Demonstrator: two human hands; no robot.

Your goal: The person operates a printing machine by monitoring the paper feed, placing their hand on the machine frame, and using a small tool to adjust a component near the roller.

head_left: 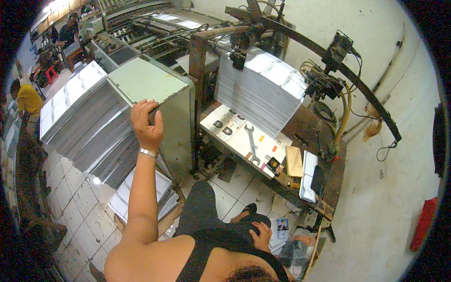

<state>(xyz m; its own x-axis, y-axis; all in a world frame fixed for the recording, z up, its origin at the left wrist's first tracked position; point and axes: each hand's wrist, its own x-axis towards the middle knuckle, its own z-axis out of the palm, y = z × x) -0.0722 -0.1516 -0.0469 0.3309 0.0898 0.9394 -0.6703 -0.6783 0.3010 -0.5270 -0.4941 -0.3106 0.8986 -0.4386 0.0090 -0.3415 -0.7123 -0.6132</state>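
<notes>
My left hand (147, 124) rests at the near corner of a pale green metal machine cabinet (145, 80). Its fingers lie over the edge and the thumb stands apart; a dark spot between them is too small to make out. Left of this hand rises a tall stack of printed sheets (89, 127), its edges fanned in grey layers. My right hand (261, 235) lies flat on my dark-trousered thigh, fingers spread, holding nothing. To its right is a small photo card (282, 224) on white paper.
A workbench (293, 188) to the right bears a wrench (252, 143), a wooden block (294, 161) and another stack of paper (260, 87). A curved metal bar (319, 44) with cables arches over it. Bundled paper (159, 188) sits low by my left arm. People (29, 98) are far left.
</notes>
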